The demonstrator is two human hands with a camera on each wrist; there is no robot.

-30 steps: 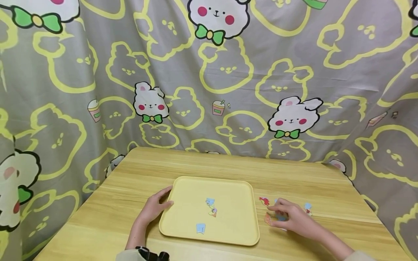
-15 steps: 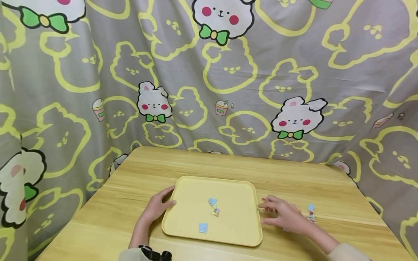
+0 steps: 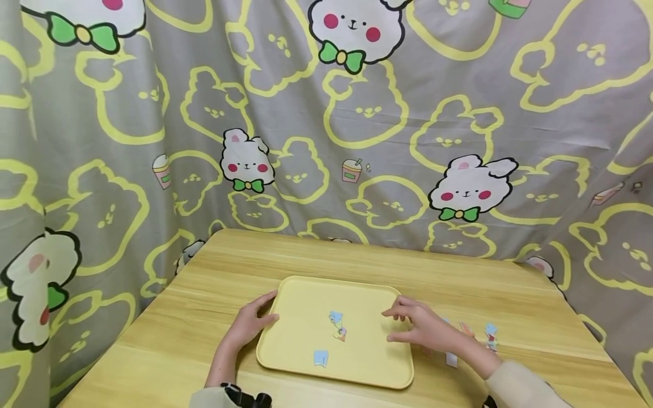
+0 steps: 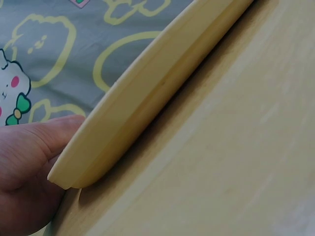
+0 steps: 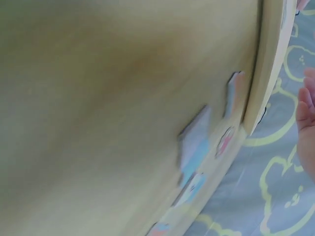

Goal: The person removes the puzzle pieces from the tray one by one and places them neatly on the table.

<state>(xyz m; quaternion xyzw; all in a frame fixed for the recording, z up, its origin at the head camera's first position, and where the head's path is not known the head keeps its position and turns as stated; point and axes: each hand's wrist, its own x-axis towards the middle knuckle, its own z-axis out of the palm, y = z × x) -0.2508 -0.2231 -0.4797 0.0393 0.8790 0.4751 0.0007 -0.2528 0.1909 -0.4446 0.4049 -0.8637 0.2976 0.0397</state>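
My left hand (image 3: 250,324) holds the left rim of a yellow tray (image 3: 377,374), thumb over the edge and fingers along the outside. The left wrist view shows that hand (image 4: 29,157) close against the tray's side wall (image 4: 142,93). Over the tray's right part hovers my right hand (image 3: 420,326), thumb and index finger apart with nothing visible between them. Two small joined puzzle pieces (image 3: 338,327) lie mid-tray. Nearer the front edge is a single light blue puzzle piece (image 3: 321,358). In the right wrist view only part of the right hand (image 5: 307,132) shows.
Right of the tray, several loose puzzle pieces lie on the wooden table (image 3: 510,294), including a blue and red one (image 3: 491,335) and a pale one (image 3: 451,360). The right forearm hides some. A grey patterned curtain (image 3: 306,113) hangs behind the table.
My right hand has moved left from the loose pieces beside the tray to above its right part. The left hand stays at the tray's left rim. The head view has shifted slightly.
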